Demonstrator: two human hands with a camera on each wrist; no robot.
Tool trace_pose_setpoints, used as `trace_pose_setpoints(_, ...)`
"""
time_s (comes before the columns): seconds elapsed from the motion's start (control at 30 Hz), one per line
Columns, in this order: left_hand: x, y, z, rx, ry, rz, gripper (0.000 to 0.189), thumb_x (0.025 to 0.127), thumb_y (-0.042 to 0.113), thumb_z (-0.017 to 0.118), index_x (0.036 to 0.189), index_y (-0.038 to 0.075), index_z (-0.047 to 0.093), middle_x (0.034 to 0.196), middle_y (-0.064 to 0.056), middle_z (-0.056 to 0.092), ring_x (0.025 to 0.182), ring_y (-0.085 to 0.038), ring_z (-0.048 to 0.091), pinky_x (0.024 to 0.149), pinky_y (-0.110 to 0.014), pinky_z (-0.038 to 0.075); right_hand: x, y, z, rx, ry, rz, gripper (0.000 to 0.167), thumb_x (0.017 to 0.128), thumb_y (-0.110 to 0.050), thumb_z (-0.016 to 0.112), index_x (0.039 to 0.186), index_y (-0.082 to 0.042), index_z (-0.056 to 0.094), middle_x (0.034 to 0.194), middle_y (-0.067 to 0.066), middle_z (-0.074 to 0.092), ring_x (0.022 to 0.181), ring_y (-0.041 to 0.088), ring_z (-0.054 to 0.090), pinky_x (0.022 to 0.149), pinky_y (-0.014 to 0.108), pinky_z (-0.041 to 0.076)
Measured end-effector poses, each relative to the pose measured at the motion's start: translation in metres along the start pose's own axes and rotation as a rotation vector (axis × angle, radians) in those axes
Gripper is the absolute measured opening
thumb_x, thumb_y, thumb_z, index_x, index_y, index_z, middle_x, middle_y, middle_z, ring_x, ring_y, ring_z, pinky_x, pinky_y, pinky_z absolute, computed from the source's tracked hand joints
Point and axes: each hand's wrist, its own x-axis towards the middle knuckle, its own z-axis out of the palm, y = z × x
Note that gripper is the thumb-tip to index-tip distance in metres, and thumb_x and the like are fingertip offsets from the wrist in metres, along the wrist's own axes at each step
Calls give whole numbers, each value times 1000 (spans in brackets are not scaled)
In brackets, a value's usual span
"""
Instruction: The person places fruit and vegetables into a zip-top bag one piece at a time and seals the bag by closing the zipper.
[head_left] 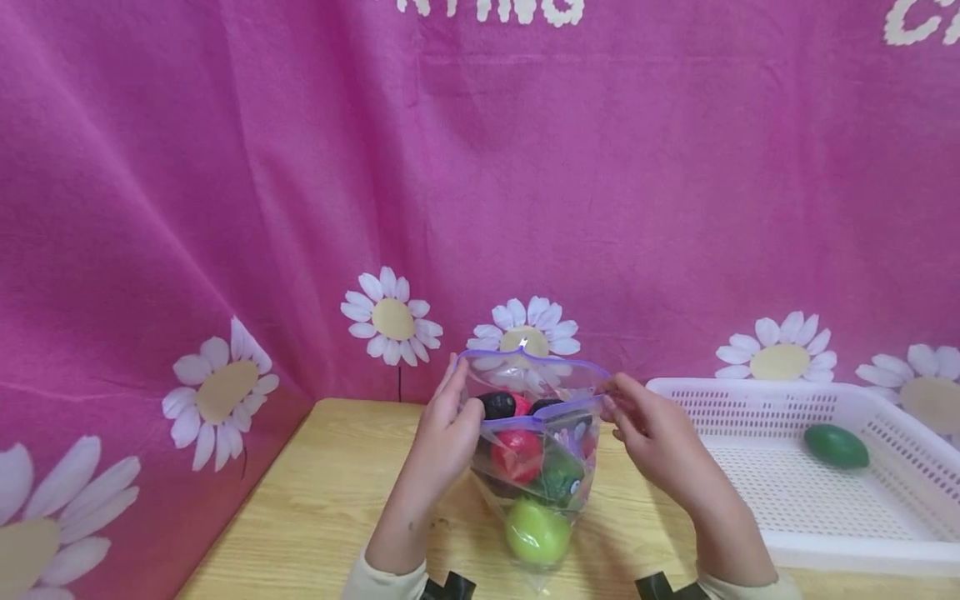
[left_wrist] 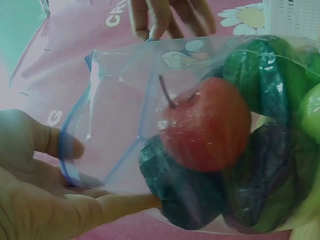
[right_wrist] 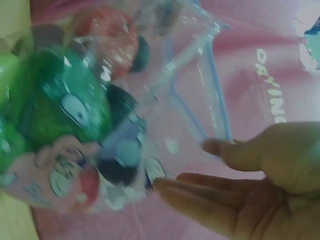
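Note:
A clear zip bag (head_left: 510, 423) with a purple-blue zip edge stands mouth up on the table, its mouth spread apart. My left hand (head_left: 444, 429) pinches the left side of the rim between thumb and fingers. At the opposite corner, my right hand (head_left: 656, 435) pinches the rim. Through the plastic show a red apple (left_wrist: 207, 125) with a stem, a light green round fruit (head_left: 537, 532) at the bottom, a dark green piece (head_left: 561, 477) and dark, blackish pieces (left_wrist: 185, 187). Cartoon print (right_wrist: 65, 170) covers part of the bag and hides some contents.
A white perforated plastic basket (head_left: 810, 554) stands on the right, holding one dark green oval piece (head_left: 836, 446). Beneath everything is a light wooden table (head_left: 330, 483). A pink cloth (head_left: 600, 167) with daisies hangs behind and at the left.

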Motion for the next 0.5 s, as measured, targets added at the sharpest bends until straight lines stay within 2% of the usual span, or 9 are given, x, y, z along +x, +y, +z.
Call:
trace_pose_setpoints(0.07, 0, -1, 2, -26, -9, 8, 63, 96, 4, 43, 156, -6, 27, 169, -13, 14, 153, -31, 19, 121, -51, 23, 1, -3, 6, 52, 38, 50, 8, 97, 7, 58, 102, 3, 62, 96, 22, 75, 84, 34, 75, 69, 33, 62)
trace_pose_setpoints(0.17, -1, -3, 5, -73, -23, 25, 65, 95, 0, 43, 157, -5, 25, 170, -12, 11, 153, -29, 20, 120, -46, 25, 3, -9, 15, 122, 97, 70, 5, 97, 7, 57, 99, 4, 61, 92, 23, 74, 81, 34, 75, 69, 31, 62)
trace_pose_setpoints(0.33, -4, 0, 6, -156, -61, 86, 67, 94, -4, 41, 158, -5, 22, 170, -10, 8, 153, -28, 20, 118, -40, 26, 3, -21, 25, 161, 156, 34, 9, 96, 10, 58, 97, 3, 62, 92, 19, 74, 82, 31, 75, 71, 31, 62)
trace_pose_setpoints(0.5, -5, 4, 3, -233, -119, 124, 69, 96, -4, 40, 161, 1, 17, 171, -2, 6, 154, -26, 17, 116, -37, 28, 2, -31, 28, 187, 152, -10, 11, 96, 11, 57, 97, 1, 63, 93, 17, 75, 86, 30, 75, 73, 28, 61)
